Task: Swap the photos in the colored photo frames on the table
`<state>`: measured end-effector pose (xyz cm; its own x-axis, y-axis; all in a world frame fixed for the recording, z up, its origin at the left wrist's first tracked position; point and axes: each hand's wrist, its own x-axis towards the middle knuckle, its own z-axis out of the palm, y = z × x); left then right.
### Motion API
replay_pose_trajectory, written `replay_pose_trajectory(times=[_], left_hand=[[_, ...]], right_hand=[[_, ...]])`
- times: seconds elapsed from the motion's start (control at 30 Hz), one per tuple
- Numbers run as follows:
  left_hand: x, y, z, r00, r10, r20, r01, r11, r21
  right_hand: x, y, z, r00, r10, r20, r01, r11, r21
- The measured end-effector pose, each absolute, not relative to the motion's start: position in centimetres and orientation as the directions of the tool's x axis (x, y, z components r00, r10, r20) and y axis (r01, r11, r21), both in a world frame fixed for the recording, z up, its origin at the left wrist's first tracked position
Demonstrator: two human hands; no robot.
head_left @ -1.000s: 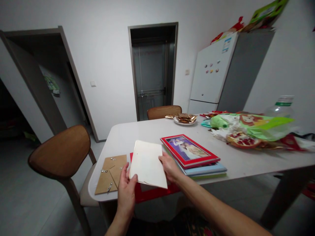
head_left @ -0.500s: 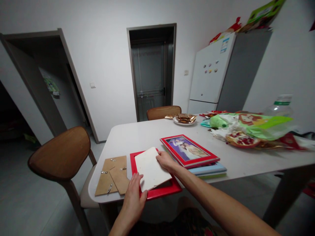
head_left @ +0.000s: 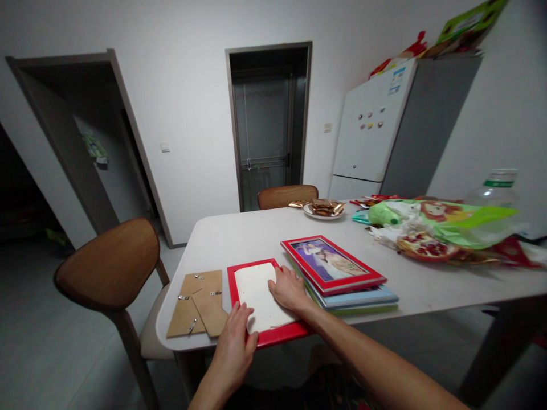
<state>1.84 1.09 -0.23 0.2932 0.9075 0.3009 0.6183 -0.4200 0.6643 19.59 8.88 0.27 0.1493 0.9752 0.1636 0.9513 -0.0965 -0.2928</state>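
Note:
A red picture frame (head_left: 282, 336) lies on the table in front of me, with a white sheet of paper or card (head_left: 253, 287) set inside its border. My left hand (head_left: 233, 341) rests at the lower left of the frame, fingers apart, touching the sheet's left edge. Across the sheet's right side lies my right hand (head_left: 290, 291), its fingers spread on the surface and frame edge. Left of the frame are brown backing boards (head_left: 182, 319) with metal clips. To the right, a red-framed photo (head_left: 333, 259) tops a stack of blue and green frames (head_left: 363, 297).
On the white table (head_left: 239, 233) stand a plate of wrapped snacks (head_left: 323, 210), a cut pomegranate (head_left: 423, 247), green plastic packaging (head_left: 470, 225) and a clear bottle (head_left: 496, 191). Wooden chairs (head_left: 109, 262) stand at the left and far side. A fridge (head_left: 370, 131) is behind.
The white sheet, tilted up at its lower right before, now lies flatter inside the red frame. My right hand has shifted from gripping its right edge to lying over it.

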Motion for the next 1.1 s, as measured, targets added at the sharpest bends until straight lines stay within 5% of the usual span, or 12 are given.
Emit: replay_pose_trajectory(times=[0.43,0.63,0.9,1.1], left_hand=[[1.3,0.5,0.0,0.407,0.881,0.243,0.618,-0.461,0.637],[1.7,0.5,-0.2,0.47,0.843,0.261,0.587,-0.519,0.621],[2.1,-0.3,0.9,0.472,0.853,0.223,0.618,-0.5,0.606],[-0.3,-0.5,1.2,0.421,0.877,0.231,0.652,-0.47,0.596]], right_hand=[[20.1,8.9,0.0,0.094,0.985,0.142,0.949,-0.046,-0.312],[19.1,8.2,-0.1,-0.021,0.97,0.244,0.925,0.112,-0.363],[18.9,7.7,0.0,-0.182,0.972,0.145,0.959,0.208,-0.191],[18.4,7.2,1.0,-0.189,0.97,0.154,0.954,0.219,-0.203]])
